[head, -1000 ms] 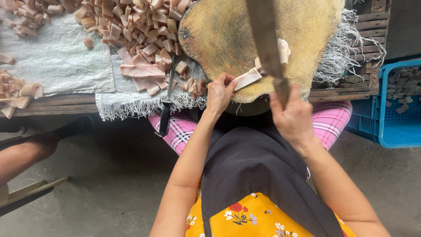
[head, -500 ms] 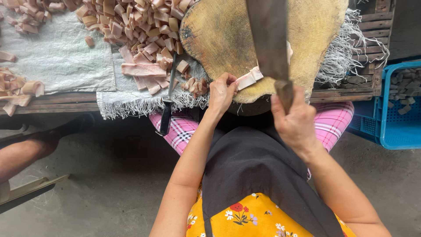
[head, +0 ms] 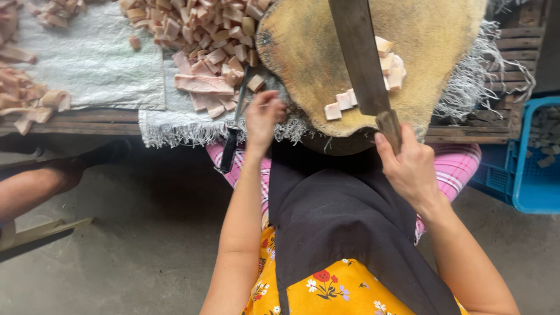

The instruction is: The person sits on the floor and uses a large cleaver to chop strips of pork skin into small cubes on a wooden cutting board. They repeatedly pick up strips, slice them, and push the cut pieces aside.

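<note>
Wood, worn yellow and stained dark at the rim — a round chopping block fills the top middle of the head view, sitting on a fringed pale cloth that hangs over the edge of a slatted wooden bench. To its left a woven grey-white sack sheet covers the bench, and a heap of pale pink cut pieces lies across the sheet and cloth, right up to the block's left edge. A blue plastic crate stands at the far right, below the bench.

A long cleaver lies tilted over the block, its broad dark blade running from the top edge down to a wooden handle. The right hand grips that handle — fingers wrapped tight around it, thumb along the top. Just left of the blade a short row of small pink cubes rests on the block, with a few more on the blade's right side.

The left hand hovers at the block's near-left edge, fingers curled loosely inward; whether it pinches anything I cannot tell. Beside it a slim black-handled sharpening steel lies over the cloth's edge.
</note>
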